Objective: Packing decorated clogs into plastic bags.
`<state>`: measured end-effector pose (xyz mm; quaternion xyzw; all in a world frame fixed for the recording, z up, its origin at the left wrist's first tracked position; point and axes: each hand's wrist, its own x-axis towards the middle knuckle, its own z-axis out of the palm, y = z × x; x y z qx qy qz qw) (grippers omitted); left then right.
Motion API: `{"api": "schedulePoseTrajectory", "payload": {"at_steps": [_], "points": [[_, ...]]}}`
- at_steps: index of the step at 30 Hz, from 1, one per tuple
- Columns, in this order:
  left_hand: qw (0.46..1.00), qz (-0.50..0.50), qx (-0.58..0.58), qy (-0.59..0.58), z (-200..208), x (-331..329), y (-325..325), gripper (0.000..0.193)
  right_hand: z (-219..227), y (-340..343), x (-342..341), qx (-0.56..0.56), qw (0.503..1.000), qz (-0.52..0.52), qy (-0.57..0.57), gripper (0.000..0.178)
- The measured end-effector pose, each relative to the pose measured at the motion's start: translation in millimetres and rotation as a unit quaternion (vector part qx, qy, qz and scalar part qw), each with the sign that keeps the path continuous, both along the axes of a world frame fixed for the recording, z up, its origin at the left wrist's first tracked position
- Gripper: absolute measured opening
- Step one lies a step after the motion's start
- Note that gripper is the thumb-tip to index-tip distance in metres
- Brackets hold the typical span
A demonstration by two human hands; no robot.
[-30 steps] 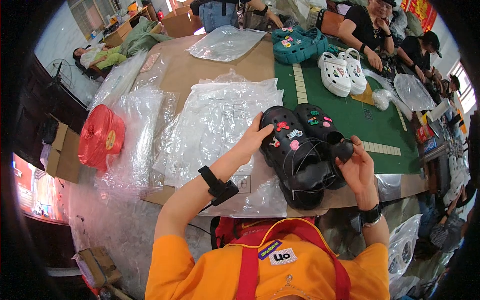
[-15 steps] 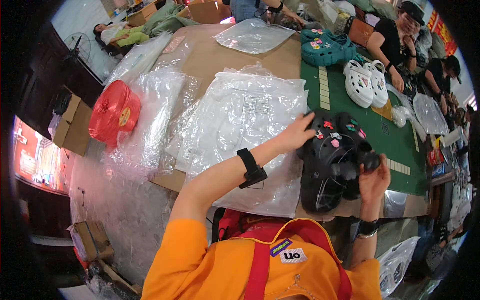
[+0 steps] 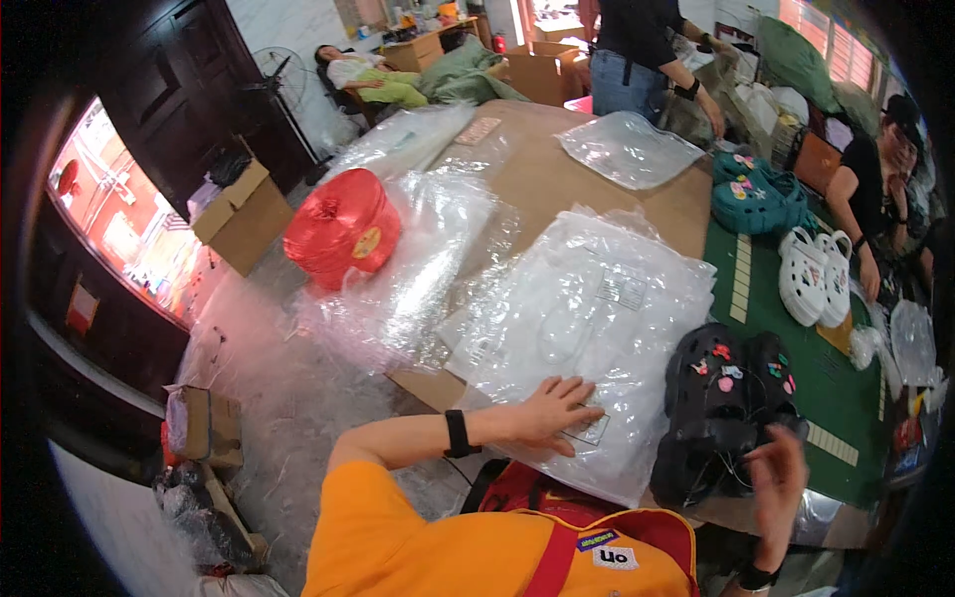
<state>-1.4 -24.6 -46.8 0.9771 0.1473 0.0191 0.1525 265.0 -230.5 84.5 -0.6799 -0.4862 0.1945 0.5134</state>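
My left hand (image 3: 549, 410) lies flat with fingers spread on a stack of clear plastic bags (image 3: 587, 328) at the near edge of the table; a black band is on its wrist. A pair of black clogs (image 3: 724, 398) with small coloured charms sits on the green mat (image 3: 846, 388) to the right of the stack. My right hand (image 3: 776, 480) is blurred and grips the near end of the black clogs.
A red twine spool (image 3: 343, 227) lies among loose plastic film at left. Teal clogs (image 3: 756, 194) and white clogs (image 3: 811, 277) rest further back on the mat. Another bag pile (image 3: 627, 149) is at the far end. People stand and sit around the table's far and right sides. Cardboard boxes (image 3: 239, 214) stand on the floor at left.
My left hand left the black clogs and moved left onto the stack of plastic bags. My view swung left. My right hand stays at the clogs.
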Motion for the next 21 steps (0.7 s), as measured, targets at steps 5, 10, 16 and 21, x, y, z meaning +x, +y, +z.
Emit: {"api": "schedulePoseTrajectory", "payload": {"at_steps": [5,10,16,21], "points": [[0.998,0.010,0.017,-0.054,-21,-6,-3,0.050,-41,47,-69,-0.095,0.898,0.400,-0.157,0.043],[0.996,0.021,-0.008,-0.085,-9,-4,0,0.029,-103,54,-83,-0.117,0.838,0.324,-0.423,0.048],[0.990,0.043,-0.027,-0.131,18,-3,8,0.018,-108,57,-84,-0.087,0.889,0.292,-0.343,0.044],[0.972,0.066,0.033,-0.224,69,-2,14,0.016,-91,64,-80,-0.040,0.948,0.212,-0.233,0.032]]}}
